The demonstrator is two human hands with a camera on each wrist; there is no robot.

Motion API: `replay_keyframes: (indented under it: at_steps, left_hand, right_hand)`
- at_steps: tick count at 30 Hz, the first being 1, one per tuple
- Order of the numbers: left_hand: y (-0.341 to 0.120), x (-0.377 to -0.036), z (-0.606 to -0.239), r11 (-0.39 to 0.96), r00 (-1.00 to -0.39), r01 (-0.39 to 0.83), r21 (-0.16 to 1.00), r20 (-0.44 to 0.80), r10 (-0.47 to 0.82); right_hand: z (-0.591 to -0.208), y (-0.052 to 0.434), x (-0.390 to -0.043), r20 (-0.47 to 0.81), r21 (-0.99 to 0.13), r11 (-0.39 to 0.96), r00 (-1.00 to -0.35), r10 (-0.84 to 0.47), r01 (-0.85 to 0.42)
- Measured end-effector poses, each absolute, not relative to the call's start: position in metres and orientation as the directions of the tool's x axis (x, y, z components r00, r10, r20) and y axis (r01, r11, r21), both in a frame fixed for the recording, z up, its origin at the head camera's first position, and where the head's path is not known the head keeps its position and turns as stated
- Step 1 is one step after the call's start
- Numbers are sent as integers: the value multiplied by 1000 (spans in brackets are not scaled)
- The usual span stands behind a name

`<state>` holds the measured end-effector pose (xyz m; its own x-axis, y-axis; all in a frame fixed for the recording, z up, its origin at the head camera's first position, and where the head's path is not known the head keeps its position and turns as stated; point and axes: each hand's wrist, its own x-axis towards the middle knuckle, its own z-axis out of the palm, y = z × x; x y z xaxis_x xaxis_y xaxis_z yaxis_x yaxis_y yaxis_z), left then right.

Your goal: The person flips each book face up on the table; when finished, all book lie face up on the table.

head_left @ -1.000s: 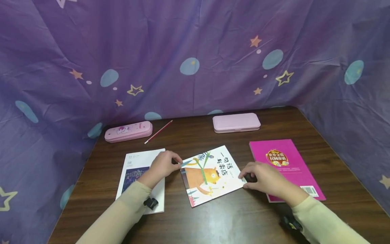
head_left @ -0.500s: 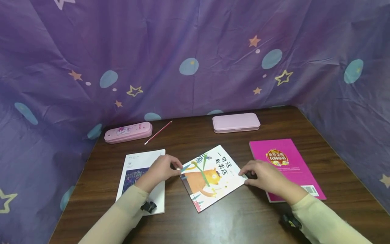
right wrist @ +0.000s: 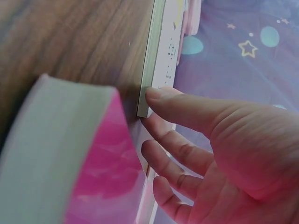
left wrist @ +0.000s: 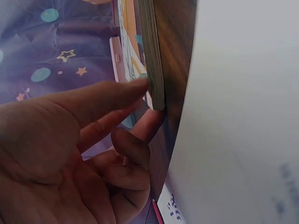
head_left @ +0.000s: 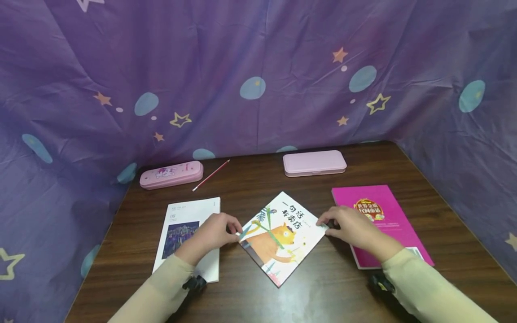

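The left hand (head_left: pixel 212 233) pinches the picture book (head_left: pixel 282 235) at its 9 o'clock corner, and the right hand (head_left: pixel 349 226) pinches the 3 o'clock corner, probably so both can steer it flat on the wooden table (head_left: pixel 323 287). The book lies at the table's middle, cornerwise. At its 9 o'clock lies a white book (head_left: pixel 181 224), at 3 o'clock a magenta book (head_left: pixel 387 211). Two pink pencil cases (head_left: pixel 171 174) and a red pencil (head_left: pixel 211 175) lie toward 12 o'clock.

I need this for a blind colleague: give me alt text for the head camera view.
Two hands, left hand and right hand, pinch opposite corners of a bear picture book on a dark wooden table. A white book lies left, a magenta book right.
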<state>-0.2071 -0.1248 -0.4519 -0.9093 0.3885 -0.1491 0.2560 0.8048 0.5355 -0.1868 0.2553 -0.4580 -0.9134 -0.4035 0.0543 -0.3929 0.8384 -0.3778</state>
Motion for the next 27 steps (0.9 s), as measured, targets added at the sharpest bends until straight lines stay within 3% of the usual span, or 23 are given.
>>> replay_keyframes:
  at_steps: [11, 19, 27]
  left_hand:
    - [-128, -191, -452, 734, -871, 264, 626, -172, 460]
    - [-124, -179, -450, 696, -827, 312, 647, -176, 535]
    - [-118, -166, -454, 646, -799, 348, 679, -146, 583]
  right_hand:
    - [-461, 256, -210, 66, -364, 837, -908, -413, -407]
    - [-460, 254, -229, 20, -448, 799, -898, -439, -401]
    - [-459, 245, -245, 26, -438, 786, -881, -473, -435]
